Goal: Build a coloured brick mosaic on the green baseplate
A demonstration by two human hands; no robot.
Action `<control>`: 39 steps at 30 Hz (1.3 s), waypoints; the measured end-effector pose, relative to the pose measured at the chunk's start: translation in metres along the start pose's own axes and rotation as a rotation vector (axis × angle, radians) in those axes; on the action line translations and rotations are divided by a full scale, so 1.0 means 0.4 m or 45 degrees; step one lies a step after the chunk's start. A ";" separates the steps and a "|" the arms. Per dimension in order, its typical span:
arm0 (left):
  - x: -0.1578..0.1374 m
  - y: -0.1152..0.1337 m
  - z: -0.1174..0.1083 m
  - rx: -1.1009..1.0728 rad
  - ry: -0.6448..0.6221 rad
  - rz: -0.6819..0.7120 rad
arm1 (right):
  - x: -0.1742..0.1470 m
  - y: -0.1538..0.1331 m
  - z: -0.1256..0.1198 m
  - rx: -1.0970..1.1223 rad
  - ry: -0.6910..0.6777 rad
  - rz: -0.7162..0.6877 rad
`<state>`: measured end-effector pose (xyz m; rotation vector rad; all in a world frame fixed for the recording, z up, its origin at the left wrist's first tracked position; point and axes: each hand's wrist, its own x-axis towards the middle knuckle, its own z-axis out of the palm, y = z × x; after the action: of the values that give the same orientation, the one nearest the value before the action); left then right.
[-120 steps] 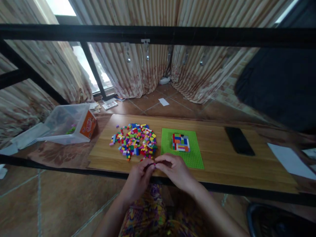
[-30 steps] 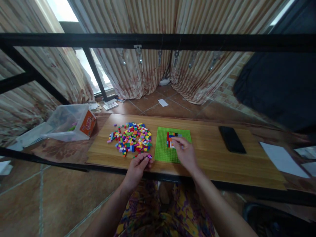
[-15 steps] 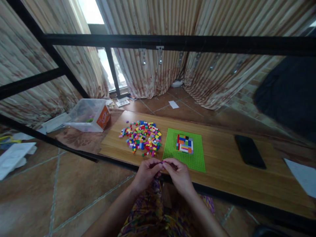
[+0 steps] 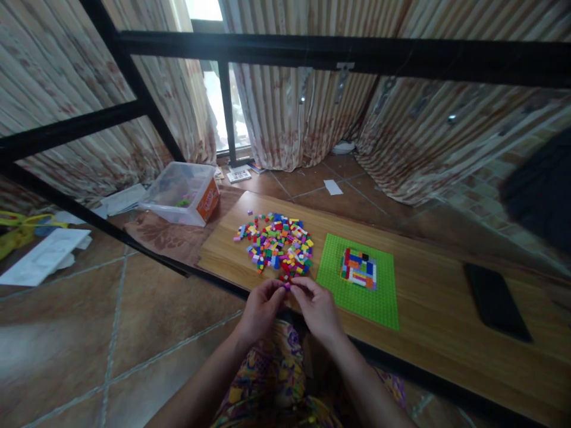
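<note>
My left hand [image 4: 263, 306] and my right hand [image 4: 317, 306] meet at the table's near edge, fingertips pinched together. Between them is a small purple-pink toy brick [image 4: 288, 286], mostly covered by the fingers; whether it is one piece or two I cannot tell. Just beyond the hands spreads a pile of loose multicoloured bricks [image 4: 277, 241]. To the right lies a green baseplate [image 4: 383, 309], carrying a roughly square patch of joined bricks [image 4: 359, 270] in red, blue, white, orange and other colours.
A black phone [image 4: 497, 302] lies on the wooden table [image 4: 428, 333] at the right. Left of the table stands a clear plastic box [image 4: 173, 208] with an orange label and a few pieces inside. A black metal rail [image 4: 285, 50] crosses in front of the curtains.
The view has swung left, so the table and its contents appear further right. Both hands stay together on the small brick, which shows a little more between the fingertips.
</note>
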<state>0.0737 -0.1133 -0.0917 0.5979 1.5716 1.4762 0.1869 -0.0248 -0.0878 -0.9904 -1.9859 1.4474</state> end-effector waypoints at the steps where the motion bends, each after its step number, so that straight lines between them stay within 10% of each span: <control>1: 0.004 -0.001 -0.020 0.068 0.058 0.023 | 0.009 -0.003 0.005 -0.079 0.001 -0.063; 7: 0.020 -0.007 -0.127 0.536 0.310 0.117 | 0.059 -0.010 0.036 -0.669 -0.057 -0.468; 13: 0.029 0.019 -0.109 0.825 0.308 0.157 | 0.087 -0.011 0.047 -0.827 -0.133 -0.573; 24: 0.058 0.018 -0.082 0.913 0.296 0.216 | 0.049 -0.001 -0.015 0.313 0.113 0.156; 39: 0.067 0.003 -0.060 0.887 0.278 0.405 | 0.017 0.053 -0.122 0.332 0.433 0.313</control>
<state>0.0400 -0.1038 -0.0999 1.1546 2.2626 1.2158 0.2245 0.0132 -0.0922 -1.2951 -1.4346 1.4992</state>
